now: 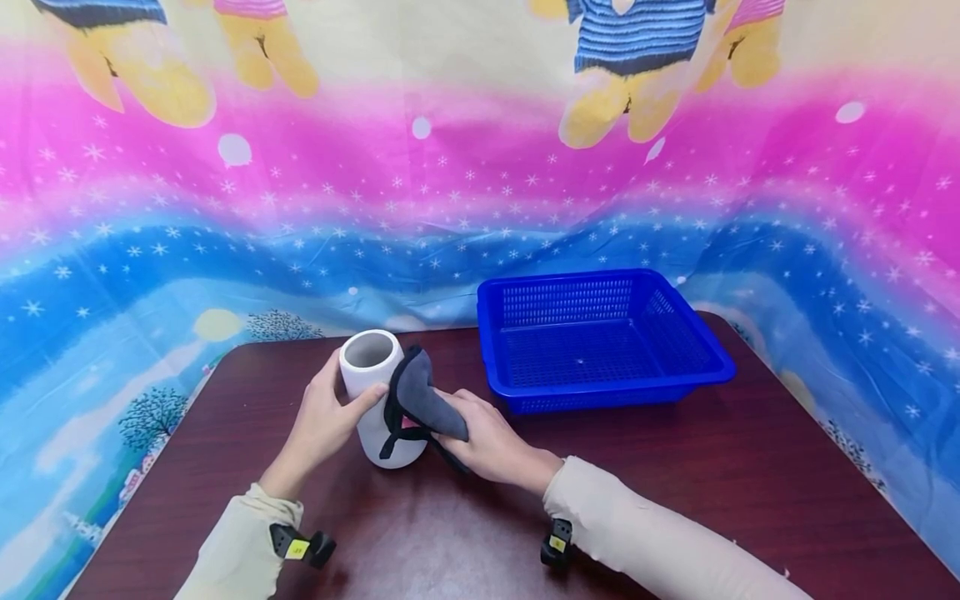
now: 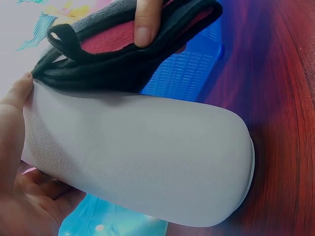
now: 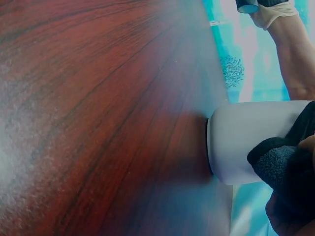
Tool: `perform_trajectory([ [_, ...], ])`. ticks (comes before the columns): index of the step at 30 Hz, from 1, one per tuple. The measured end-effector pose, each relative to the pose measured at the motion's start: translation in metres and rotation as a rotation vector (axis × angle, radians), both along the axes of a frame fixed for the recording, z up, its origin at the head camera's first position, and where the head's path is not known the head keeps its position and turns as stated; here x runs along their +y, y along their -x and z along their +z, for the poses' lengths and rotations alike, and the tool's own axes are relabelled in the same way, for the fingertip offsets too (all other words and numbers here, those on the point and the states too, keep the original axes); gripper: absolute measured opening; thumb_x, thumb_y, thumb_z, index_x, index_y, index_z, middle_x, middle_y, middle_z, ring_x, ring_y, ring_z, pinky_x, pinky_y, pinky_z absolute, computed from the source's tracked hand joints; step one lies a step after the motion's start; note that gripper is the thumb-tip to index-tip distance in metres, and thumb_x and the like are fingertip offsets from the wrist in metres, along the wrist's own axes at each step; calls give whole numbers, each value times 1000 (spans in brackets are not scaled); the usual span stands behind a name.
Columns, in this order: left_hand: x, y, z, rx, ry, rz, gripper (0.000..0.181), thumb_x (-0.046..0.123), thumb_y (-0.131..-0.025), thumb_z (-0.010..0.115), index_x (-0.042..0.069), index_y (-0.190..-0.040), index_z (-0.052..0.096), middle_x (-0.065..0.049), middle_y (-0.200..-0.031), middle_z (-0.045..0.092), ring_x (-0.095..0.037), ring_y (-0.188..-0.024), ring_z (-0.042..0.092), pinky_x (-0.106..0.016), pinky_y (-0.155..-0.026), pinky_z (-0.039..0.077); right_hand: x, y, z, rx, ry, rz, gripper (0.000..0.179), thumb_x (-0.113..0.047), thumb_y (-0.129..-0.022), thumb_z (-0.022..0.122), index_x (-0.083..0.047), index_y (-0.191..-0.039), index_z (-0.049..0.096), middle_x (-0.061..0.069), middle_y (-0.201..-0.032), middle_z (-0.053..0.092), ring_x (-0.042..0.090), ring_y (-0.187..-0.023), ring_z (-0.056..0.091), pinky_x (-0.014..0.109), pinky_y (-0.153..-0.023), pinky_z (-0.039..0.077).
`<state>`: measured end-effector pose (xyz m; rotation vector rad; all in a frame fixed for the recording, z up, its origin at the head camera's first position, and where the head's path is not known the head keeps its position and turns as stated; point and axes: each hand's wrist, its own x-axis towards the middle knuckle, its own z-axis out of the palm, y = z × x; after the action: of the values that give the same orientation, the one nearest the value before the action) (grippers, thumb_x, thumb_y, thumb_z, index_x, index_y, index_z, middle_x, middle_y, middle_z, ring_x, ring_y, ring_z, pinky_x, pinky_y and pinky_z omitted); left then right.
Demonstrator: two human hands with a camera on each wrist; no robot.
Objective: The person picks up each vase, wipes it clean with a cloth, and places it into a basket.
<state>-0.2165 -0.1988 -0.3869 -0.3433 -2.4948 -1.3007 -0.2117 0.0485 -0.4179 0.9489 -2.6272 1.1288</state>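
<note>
A white vase [image 1: 369, 385] with a wide round mouth stands on the table, its base at the tabletop in the right wrist view. My left hand [image 1: 321, 425] grips it near the rim, thumb in front and fingers round the far side. In my right hand [image 1: 491, 437] is a folded grey cloth [image 1: 418, 392] with black edging, held against the vase's right side. The left wrist view shows the cloth's [image 2: 110, 37] pinkish-red inner face, a black loop, and the tip of my left thumb touching its edge. Some right fingers are hidden behind the cloth.
A blue plastic basket [image 1: 491, 333] with perforated walls stands at the back right of the dark red-brown table [image 1: 465, 533]. Behind the table hangs a colourful patterned curtain [image 1: 420, 183]. Each sleeve has a small black device near the wrist.
</note>
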Motion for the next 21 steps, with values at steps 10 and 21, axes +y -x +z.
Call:
perform_trajectory([
  [10,0,0,0,-5,7,7,70,33,-91,75,12,-150,43,-15,-135,60,-33,-116,61,-58,-95,54,1,0,0,13,-20,5,58,-18,-92,71,-22,-147,54,0,-105,70,11,-94,59,28,-78,52],
  [21,0,0,1,13,-4,6,68,31,-90,76,11,-148,45,-15,-132,62,-32,-114,63,-54,-93,55,5,-2,-6,14,-91,9,57,-18,-91,72,-22,-145,56,0,-97,67,12,-90,58,28,-75,52],
])
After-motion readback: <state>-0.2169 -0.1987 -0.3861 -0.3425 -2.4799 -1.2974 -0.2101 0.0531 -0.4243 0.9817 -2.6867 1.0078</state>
